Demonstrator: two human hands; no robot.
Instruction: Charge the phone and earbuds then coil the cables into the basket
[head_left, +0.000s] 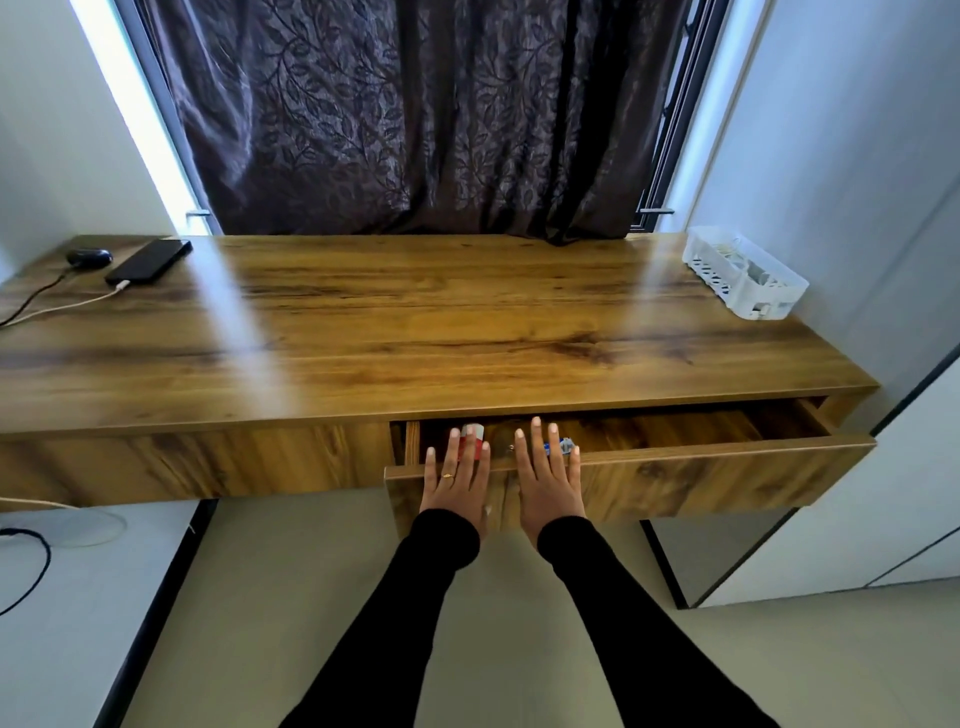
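Head view, looking down over a wooden surface (415, 322) set below a window with a dark leaf-patterned curtain (405, 114). Both hands lie flat on the top edge of a partly open drawer (675, 467) at the near side: the left hand (456, 480), with a ring on one finger, and the right hand (550, 483) just beside it, fingers straight and spread, gripping nothing. Black sleeves cover both arms.

Inside the drawer, much is hidden by the hands and the overhanging surface. A red and white object (474, 435) shows past the left fingers, and a small blue and white one (563, 446) past the right — what either is cannot be made out, and no writing on them can be read.

At the far left corner lies the black phone (149, 261), screen dark, with a white cable (67, 307) plugged into its near end. Just left of it sits the dark earbuds case (89, 257), with a black cable (36, 296) leading from it. Both cables run off the left edge, so their other ends are cut off.

At the far right, well apart from the phone, stands the white slotted basket (748, 291). Pale things lie inside it, too washed out to identify. A dark cord (36, 566) loops on the low white shelf at the near left.
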